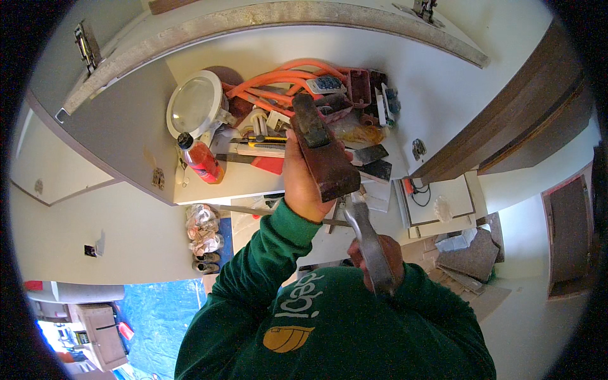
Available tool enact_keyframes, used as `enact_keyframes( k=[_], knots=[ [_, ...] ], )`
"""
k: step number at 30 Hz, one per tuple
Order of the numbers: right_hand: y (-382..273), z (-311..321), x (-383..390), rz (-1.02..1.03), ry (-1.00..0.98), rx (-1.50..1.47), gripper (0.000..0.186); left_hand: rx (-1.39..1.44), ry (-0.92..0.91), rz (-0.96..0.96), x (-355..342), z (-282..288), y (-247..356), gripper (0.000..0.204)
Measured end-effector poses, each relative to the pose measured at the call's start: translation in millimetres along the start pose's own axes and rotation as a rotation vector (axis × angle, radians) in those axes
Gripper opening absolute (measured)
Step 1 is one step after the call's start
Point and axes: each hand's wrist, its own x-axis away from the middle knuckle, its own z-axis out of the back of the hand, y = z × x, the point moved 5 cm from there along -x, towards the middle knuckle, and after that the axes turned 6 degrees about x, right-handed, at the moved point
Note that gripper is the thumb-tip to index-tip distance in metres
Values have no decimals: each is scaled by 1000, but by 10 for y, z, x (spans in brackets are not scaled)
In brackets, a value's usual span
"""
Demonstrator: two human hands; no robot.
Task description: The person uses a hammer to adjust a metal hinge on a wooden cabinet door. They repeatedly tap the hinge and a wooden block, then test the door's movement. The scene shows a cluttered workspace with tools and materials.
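While the left hand [303, 189] wraps curled fingers around a brown block [330, 168], holding it up before the open cabinet [130, 117], the right hand [387, 261] is closed about a grey metal tool [365, 231] close to the person's chest. I see the block slanting, its far end, with a dark piece on it, lying farther left than its near end. The tool's far tip is just beside that near end; whether they touch, I cannot tell. On the shelf [244, 185] beyond are an orange hose [272, 80] at the far side, a round lamp [195, 104] at left and, nearer, a red bottle [202, 161]. A yellow cutter [271, 138] lies left of the block.
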Motion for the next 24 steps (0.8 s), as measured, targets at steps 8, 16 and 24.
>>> enact_keyframes(
  k=[8,16,24],
  knots=[
    [124,-33,-46,-194,48,-145,33,-35,67,7,41,-91,-7,57],
    [174,-77,70,-111,6,12,40,27,39,60,25,-114,9,59],
    [341,104,104,-324,386,-446,46,-74,15,48,227,-267,73,71]
  ],
)
